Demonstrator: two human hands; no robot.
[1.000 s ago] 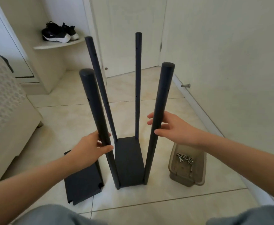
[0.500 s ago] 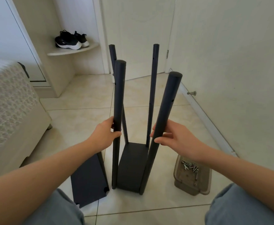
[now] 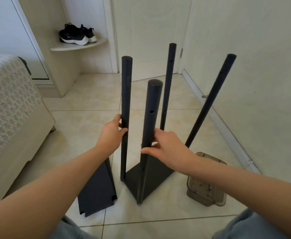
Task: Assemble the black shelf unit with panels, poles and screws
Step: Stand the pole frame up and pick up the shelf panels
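The black shelf unit stands on the tiled floor, turned corner-on to me: a base panel [image 3: 151,178] with four upright poles. My left hand [image 3: 112,134] grips the left pole [image 3: 126,94] at about mid height. My right hand [image 3: 167,146] holds the nearest pole [image 3: 151,116], thumb in front and fingers behind it. The far pole [image 3: 168,80] and the right pole [image 3: 212,99], which leans outward, stand untouched. A loose black panel [image 3: 98,190] with notched corners lies flat on the floor left of the unit.
A clear plastic tray [image 3: 208,190] with screws sits on the floor to the right, by the wall. A bed [image 3: 8,107] fills the left side. A door and a corner shelf with black shoes [image 3: 75,36] lie ahead. My knees frame the bottom edge.
The unit has turned on the floor, so one corner now faces me. Both hands kept hold of poles and turned with it. The right pole swung out toward the wall.
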